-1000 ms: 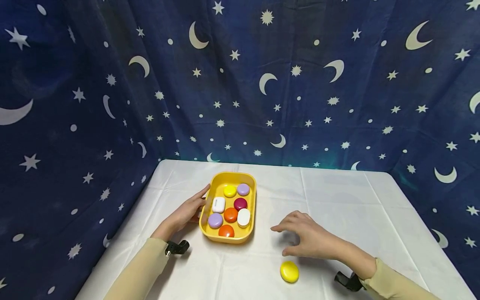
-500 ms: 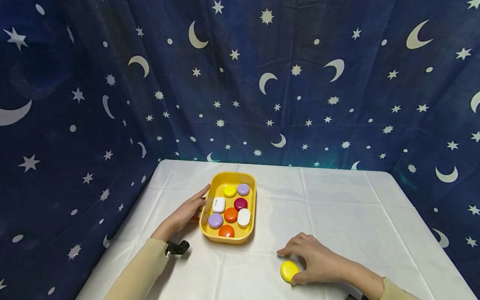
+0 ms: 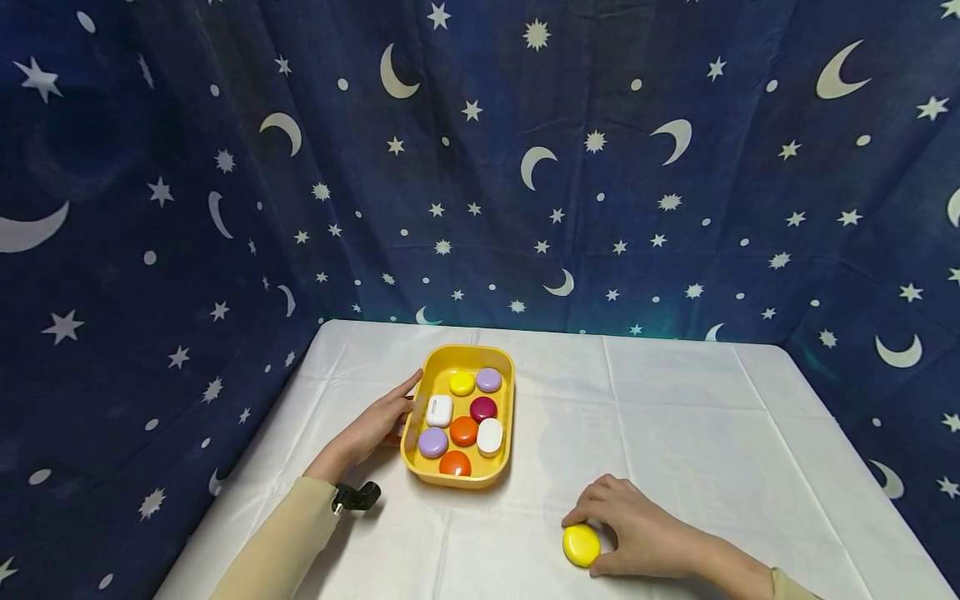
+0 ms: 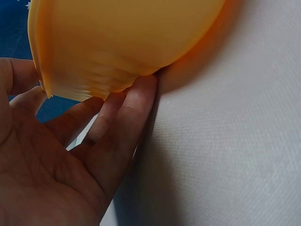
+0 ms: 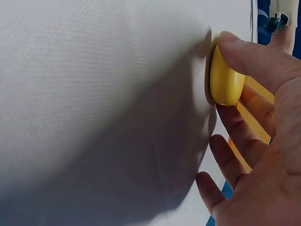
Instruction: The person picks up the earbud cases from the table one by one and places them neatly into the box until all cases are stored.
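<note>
My right hand (image 3: 637,527) pinches a glossy yellow round disc (image 3: 581,546) between thumb and fingers, low at the white tabletop. In the right wrist view the thumb lies across one edge of the disc (image 5: 226,77), with fingertips at the opposite edge and the other fingers spread. My left hand (image 3: 372,427) touches the left side of a yellow rectangular tray (image 3: 453,480). From the left wrist view, its relaxed fingers (image 4: 136,110) rest along the tray's outer wall (image 4: 127,37) and lower edge. Inside the tray lie several rounded pieces, including orange discs (image 3: 464,431).
Purple discs (image 3: 432,442), a dark red disc (image 3: 483,407), a yellow disc (image 3: 461,383) and white pieces (image 3: 439,411) share the tray. A white cloth (image 3: 675,417) covers the table. A dark blue star-and-moon curtain (image 3: 480,167) stands behind and at the sides.
My right hand has come down and toward the front edge, and its thumb and fingers have closed around the yellow disc. The left hand and tray stay in place.
</note>
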Action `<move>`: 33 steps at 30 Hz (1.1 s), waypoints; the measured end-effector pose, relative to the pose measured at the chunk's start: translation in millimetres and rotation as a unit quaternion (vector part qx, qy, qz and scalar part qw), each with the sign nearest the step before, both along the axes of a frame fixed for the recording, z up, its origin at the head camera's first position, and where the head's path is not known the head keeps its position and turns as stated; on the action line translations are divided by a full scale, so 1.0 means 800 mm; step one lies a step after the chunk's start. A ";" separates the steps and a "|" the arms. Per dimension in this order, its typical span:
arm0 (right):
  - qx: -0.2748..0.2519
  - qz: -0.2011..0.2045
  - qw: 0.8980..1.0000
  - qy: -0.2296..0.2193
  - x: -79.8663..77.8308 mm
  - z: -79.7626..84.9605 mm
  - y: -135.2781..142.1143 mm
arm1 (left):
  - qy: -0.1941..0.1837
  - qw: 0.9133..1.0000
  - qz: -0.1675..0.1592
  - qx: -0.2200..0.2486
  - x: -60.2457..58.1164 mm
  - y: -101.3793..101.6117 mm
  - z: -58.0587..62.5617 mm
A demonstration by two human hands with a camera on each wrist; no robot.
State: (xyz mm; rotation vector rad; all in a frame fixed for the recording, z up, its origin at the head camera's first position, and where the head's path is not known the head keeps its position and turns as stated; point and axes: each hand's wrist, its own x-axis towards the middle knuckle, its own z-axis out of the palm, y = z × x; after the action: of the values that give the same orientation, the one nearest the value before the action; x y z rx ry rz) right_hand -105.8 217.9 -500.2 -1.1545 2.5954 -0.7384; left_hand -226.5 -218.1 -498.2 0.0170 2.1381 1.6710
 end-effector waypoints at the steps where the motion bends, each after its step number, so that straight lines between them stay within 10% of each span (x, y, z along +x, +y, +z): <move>1: 0.004 -0.002 1.000 -0.004 -0.001 0.001 0.000 | -0.001 1.000 0.000 0.002 0.000 0.000 0.000; 16: 0.007 -0.105 0.994 0.028 -0.068 0.064 -0.025 | 0.001 1.000 0.004 -0.010 0.001 0.003 0.004; 33: -0.024 -0.135 0.989 0.048 -0.153 0.085 -0.101 | 0.002 1.000 0.007 -0.008 0.002 0.001 0.004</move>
State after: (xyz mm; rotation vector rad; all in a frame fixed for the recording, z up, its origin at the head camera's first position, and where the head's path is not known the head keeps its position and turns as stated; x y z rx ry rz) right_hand -228.4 137.2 -432.6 -0.8803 2.8659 -0.8213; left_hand -225.2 -217.3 -495.3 0.0011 2.1595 1.6633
